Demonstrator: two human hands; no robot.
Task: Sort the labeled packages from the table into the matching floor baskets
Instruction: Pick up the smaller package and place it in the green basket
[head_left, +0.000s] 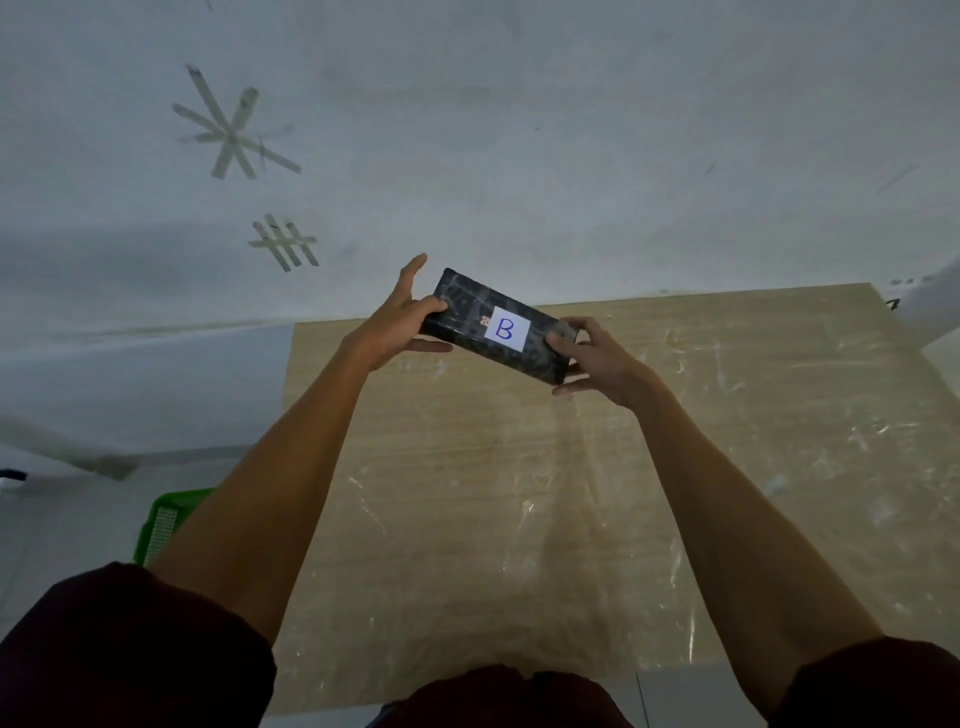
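A pale wall (519, 130) bearing strips of old tape (234, 130) fills the upper view, and below it a light wood-grain table (519, 493) under a clear plastic sheet spreads toward the person. A green floor basket (166, 519) shows partly at the lower left, beside the table; its contents are hidden. Held up over the table's far edge is a dark wrapped package (467, 317), its white label (507, 330) reading "B". The left hand (395, 322) clasps one end, the right hand (597, 358) the other.
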